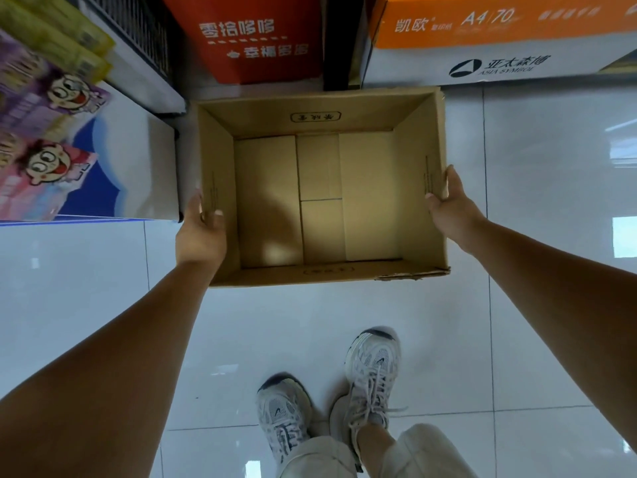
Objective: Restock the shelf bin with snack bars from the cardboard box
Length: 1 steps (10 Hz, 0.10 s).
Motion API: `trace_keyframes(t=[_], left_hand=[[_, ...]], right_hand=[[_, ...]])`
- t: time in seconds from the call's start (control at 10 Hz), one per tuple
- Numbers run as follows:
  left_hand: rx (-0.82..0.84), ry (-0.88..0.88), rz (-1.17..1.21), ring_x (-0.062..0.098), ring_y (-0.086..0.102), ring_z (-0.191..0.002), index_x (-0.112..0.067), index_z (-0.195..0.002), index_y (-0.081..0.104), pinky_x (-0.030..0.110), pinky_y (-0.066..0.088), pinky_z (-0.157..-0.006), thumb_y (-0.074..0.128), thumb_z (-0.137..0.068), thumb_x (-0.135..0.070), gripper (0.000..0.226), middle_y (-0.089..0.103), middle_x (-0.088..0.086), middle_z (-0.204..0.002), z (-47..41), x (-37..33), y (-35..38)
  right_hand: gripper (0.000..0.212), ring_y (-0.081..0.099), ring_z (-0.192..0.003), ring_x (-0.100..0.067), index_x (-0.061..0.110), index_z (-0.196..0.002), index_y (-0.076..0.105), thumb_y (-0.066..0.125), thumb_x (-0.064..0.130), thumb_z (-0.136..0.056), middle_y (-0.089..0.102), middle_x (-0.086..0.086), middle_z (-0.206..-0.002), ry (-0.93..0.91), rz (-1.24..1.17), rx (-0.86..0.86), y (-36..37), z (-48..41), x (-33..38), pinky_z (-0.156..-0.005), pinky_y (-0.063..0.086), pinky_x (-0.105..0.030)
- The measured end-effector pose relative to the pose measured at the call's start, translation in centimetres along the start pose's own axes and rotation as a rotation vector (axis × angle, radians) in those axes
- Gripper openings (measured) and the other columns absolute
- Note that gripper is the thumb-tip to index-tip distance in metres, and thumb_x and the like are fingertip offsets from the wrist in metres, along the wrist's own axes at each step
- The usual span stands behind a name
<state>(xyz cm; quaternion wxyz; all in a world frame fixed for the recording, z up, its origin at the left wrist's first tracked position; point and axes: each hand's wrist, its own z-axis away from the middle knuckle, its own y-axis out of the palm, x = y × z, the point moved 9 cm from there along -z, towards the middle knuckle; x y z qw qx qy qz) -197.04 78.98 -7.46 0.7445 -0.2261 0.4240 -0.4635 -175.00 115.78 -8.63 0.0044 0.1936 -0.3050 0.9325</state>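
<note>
- My left hand [201, 232] grips the left wall of the cardboard box [320, 115], thumb inside.
- My right hand [448, 205] clasps the right wall, thumb inside too.

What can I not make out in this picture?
Under the box, head view: hidden by the box itself, so floor contact is unclear.
Fingers of left hand and right hand: partly behind the box walls.
Shelf packs: blurred, cut off by the left edge.
Orange carton: cut off by the top edge.

Glossy white floor tiles [344, 312] mirror bright light; a red carton [248, 39] and an orange carton [499, 32] stand beyond.
</note>
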Motion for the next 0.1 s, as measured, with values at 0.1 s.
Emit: trace_keyframes(t=[0.1], left_hand=[[0.010,0.021,0.021,0.033,0.050,-0.130,-0.022,-0.150,0.030,0.039,0.037,-0.107,0.046,-0.102,-0.031,0.052,0.051,0.010,-0.144,1.91,-1.80,-2.19]], right_hand=[[0.067,0.063,-0.083,-0.023,0.034,-0.152,-0.006,0.038,0.034,-0.102,0.033,-0.011,-0.154,-0.012,0.038,-0.025,-1.47,3.58,1.60,-0.060,0.047,-0.028]])
